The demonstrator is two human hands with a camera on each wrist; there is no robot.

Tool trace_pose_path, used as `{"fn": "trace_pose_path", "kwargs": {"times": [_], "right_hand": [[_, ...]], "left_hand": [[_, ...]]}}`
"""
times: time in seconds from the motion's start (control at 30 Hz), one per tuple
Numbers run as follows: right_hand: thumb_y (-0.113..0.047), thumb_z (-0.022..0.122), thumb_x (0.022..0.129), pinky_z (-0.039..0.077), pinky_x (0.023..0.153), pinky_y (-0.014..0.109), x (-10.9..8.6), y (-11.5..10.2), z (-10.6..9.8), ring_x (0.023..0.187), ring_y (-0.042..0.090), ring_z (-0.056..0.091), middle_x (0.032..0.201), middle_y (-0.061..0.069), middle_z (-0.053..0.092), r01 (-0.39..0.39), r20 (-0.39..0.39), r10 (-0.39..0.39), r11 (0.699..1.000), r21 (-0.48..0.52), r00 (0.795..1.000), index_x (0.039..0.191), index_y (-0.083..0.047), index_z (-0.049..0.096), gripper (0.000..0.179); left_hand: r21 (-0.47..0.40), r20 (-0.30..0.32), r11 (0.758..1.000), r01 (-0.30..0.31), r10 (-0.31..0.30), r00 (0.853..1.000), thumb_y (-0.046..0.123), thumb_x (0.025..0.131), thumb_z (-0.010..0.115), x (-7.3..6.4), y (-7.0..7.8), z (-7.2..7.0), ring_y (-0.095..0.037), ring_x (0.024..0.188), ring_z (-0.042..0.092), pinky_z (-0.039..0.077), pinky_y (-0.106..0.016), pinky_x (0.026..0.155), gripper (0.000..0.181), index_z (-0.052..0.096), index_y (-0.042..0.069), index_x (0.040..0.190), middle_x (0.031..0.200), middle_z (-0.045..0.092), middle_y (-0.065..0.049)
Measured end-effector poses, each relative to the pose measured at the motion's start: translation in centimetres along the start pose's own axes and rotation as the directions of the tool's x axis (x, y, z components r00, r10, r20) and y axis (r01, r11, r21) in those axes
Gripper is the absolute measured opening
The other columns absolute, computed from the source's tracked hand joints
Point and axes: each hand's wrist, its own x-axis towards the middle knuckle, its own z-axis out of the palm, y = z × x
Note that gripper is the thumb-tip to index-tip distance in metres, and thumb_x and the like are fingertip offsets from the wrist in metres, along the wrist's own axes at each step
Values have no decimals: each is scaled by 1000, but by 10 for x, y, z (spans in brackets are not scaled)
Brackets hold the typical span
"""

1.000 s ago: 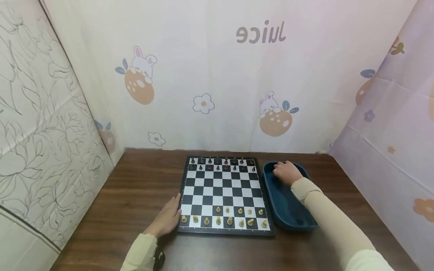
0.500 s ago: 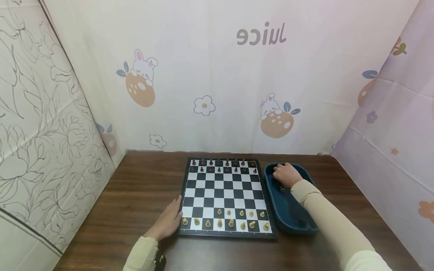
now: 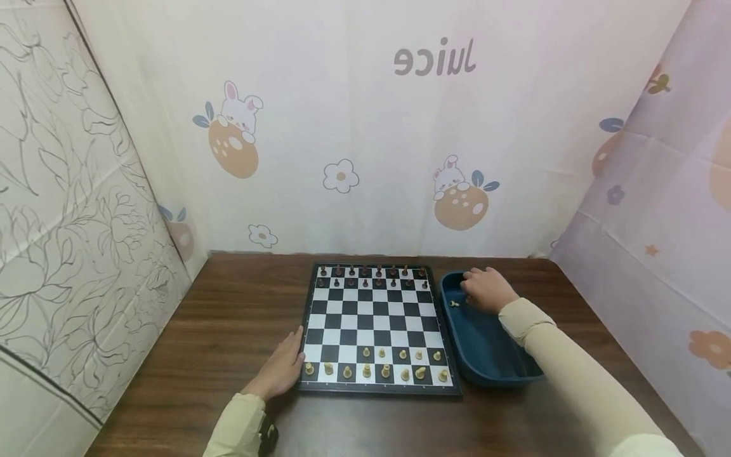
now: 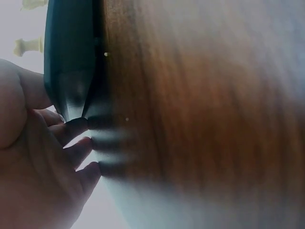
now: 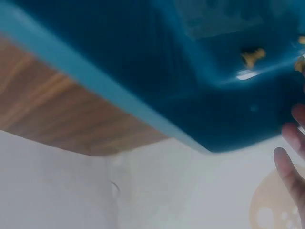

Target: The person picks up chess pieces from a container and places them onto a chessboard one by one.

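Observation:
A black-and-white chessboard (image 3: 365, 317) lies on the table with dark red chess pieces (image 3: 365, 283) in two rows at the far side. Pale yellow pieces (image 3: 367, 370) fill the near row, and several pawns (image 3: 402, 355) stand ahead of them toward the right. My left hand (image 3: 276, 368) rests along the board's left edge, fingers stretched out. Inside the blue tray (image 3: 485, 343), my right hand (image 3: 488, 290) reaches into the far end, fingertips downward. A yellow piece (image 5: 252, 57) lies in the tray; another (image 5: 300, 64) is right by the fingers. I cannot tell whether they hold it.
The tray stands against the board's right side. Behind the wooden table (image 3: 245, 304) hangs a printed curtain (image 3: 342, 127), and a patterned panel (image 3: 85, 209) rises on the left. Bare wood shows left of the board.
My right hand has shifted slightly right within the tray, and a yellow piece now shows to its left. My left hand has stayed at the board's edge.

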Motion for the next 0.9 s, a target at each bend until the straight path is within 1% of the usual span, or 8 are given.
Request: {"fn": "trace_pose_path", "kwargs": {"times": [0.13, 0.23, 0.3, 0.37, 0.47, 0.6, 0.77, 0.9], "right_hand": [[-11, 76, 75, 33, 49, 32, 8, -3, -18, 60, 17, 43, 64, -1, 47, 22, -35, -22, 1000, 0, 999, 67, -13, 64, 14], [-12, 76, 76, 42, 54, 34, 16, -11, -35, 61, 17, 45, 65, -1, 47, 43, -56, -44, 999, -3, 997, 66, -14, 63, 17], [-13, 77, 76, 48, 60, 38, 22, -19, -47, 63, 18, 48, 66, -1, 49, 60, -65, -61, 998, -11, 996, 68, -13, 65, 14], [-15, 77, 75, 51, 65, 39, 30, -30, -57, 67, 18, 52, 69, -1, 53, 84, -66, -85, 996, -23, 994, 72, -13, 68, 10], [-20, 77, 75, 48, 62, 35, 44, -50, -70, 70, 17, 53, 75, -1, 58, 131, -52, -132, 991, -34, 990, 79, -15, 72, 8], [-28, 77, 76, 40, 58, 29, 61, -84, -82, 74, 16, 54, 86, -1, 64, 203, -26, -204, 979, -26, 979, 86, -18, 73, 14], [-35, 75, 79, 46, 64, 28, 79, -127, -89, 81, 13, 57, 91, -3, 65, 303, -24, -302, 953, 11, 953, 91, -21, 74, 19], [-35, 72, 82, 46, 64, 26, 91, -155, -87, 82, 11, 56, 92, -5, 64, 375, -26, -374, 926, 46, 927, 94, -22, 74, 18]], "left_hand": [[-1, -4, 1000, -2, 2, 1000, 9, 99, 39, 0, 0, -1, -42, 139, 21, 17, -54, 113, 54, 23, -9, 146, 150, 27, -27], [3, -3, 1000, -2, 2, 1000, 9, 99, 39, 0, 1, -2, -42, 139, 21, 17, -54, 113, 54, 23, -9, 146, 150, 27, -27], [5, 0, 1000, 3, -3, 1000, 9, 99, 39, 0, 1, -1, -42, 139, 21, 17, -53, 113, 54, 23, -9, 146, 150, 27, -27], [6, 6, 1000, 9, -9, 1000, 9, 99, 38, 0, 1, -1, -42, 139, 21, 16, -53, 113, 54, 22, -9, 147, 150, 26, -27], [0, 7, 1000, 18, -18, 1000, 10, 99, 38, -1, 1, 0, -41, 139, 20, 16, -53, 113, 54, 22, -9, 147, 150, 26, -26], [-4, 6, 1000, 23, -23, 1000, 10, 99, 38, 0, 0, -1, -41, 140, 20, 16, -53, 113, 54, 22, -8, 147, 151, 25, -25], [4, 2, 1000, 22, -22, 1000, 11, 100, 38, 1, -1, 0, -40, 140, 20, 15, -53, 114, 54, 22, -8, 147, 151, 25, -25], [5, -6, 1000, 7, -7, 1000, 11, 99, 39, 2, -2, 2, -41, 139, 21, 16, -53, 113, 54, 23, -9, 147, 150, 26, -26]]}}
